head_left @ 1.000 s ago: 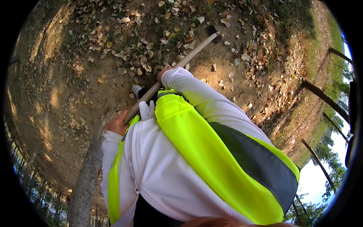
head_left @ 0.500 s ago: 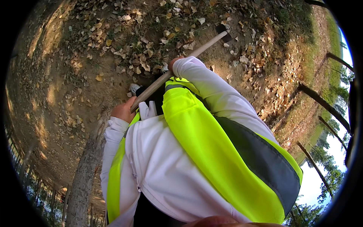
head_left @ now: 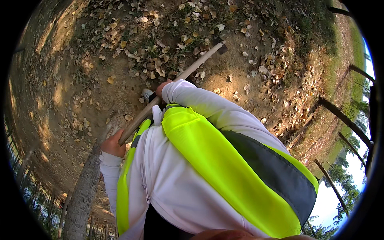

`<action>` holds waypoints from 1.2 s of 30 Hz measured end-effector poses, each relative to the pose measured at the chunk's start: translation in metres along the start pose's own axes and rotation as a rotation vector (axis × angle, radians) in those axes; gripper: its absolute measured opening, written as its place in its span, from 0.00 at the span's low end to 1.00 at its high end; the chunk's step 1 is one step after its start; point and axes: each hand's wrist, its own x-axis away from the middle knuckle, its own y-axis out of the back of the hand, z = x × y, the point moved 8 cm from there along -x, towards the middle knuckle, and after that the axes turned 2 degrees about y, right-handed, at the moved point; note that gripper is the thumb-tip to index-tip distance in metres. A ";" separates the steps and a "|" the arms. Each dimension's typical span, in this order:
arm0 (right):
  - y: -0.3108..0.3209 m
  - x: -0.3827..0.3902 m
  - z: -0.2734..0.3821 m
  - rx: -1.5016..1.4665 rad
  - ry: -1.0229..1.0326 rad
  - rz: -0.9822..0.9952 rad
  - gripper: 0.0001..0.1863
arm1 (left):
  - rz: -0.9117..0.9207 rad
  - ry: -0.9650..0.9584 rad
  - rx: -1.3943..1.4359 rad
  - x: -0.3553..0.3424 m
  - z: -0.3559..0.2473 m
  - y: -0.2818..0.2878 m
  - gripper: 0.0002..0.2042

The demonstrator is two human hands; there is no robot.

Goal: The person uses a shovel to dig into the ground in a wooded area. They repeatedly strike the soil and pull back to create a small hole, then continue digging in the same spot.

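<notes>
A hoe (head_left: 199,62) with a long pale wooden handle slants from the lower left to the upper right across my front. Its small dark metal head (head_left: 223,49) is at the far end, at or just over the bare soil; contact cannot be made out. My left hand (head_left: 113,144) is closed round the near end of the handle, beside my left hip. Farther up the handle, my right hand (head_left: 161,88) is wrapped round it, partly hidden by its white sleeve (head_left: 188,93). Part of a shoe (head_left: 147,94) shows just left of my right hand.
A tree trunk (head_left: 82,196) rises close by my left side. Dry leaves (head_left: 158,66) and grass tufts lie over the brown soil ahead. Several more trunks (head_left: 344,116) stand along the right, beside a grassy strip.
Both hands have shifted to the left, drawing the hoe back toward my left side. Its head has come nearer, from the upper right toward the lower left.
</notes>
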 end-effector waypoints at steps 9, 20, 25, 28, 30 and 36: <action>-0.010 0.009 -0.052 0.095 -0.118 0.078 0.19 | 0.058 -0.045 -0.025 -0.034 -0.010 -0.033 0.23; 0.044 -0.028 0.113 -0.061 0.254 -0.115 0.16 | -0.097 0.047 -0.123 0.062 0.034 0.090 0.19; 0.053 -0.019 0.117 -0.311 0.433 -0.274 0.15 | -0.055 0.142 -0.173 0.080 0.027 0.124 0.19; 0.053 -0.025 0.106 -0.210 0.242 -0.298 0.15 | -0.058 0.097 -0.125 0.069 0.028 0.127 0.18; 0.040 -0.032 0.095 -0.177 0.206 -0.234 0.16 | -0.052 0.085 -0.060 0.061 0.031 0.119 0.18; 0.012 -0.010 0.035 -0.050 0.080 -0.070 0.19 | -0.041 0.037 0.150 0.022 0.040 0.057 0.19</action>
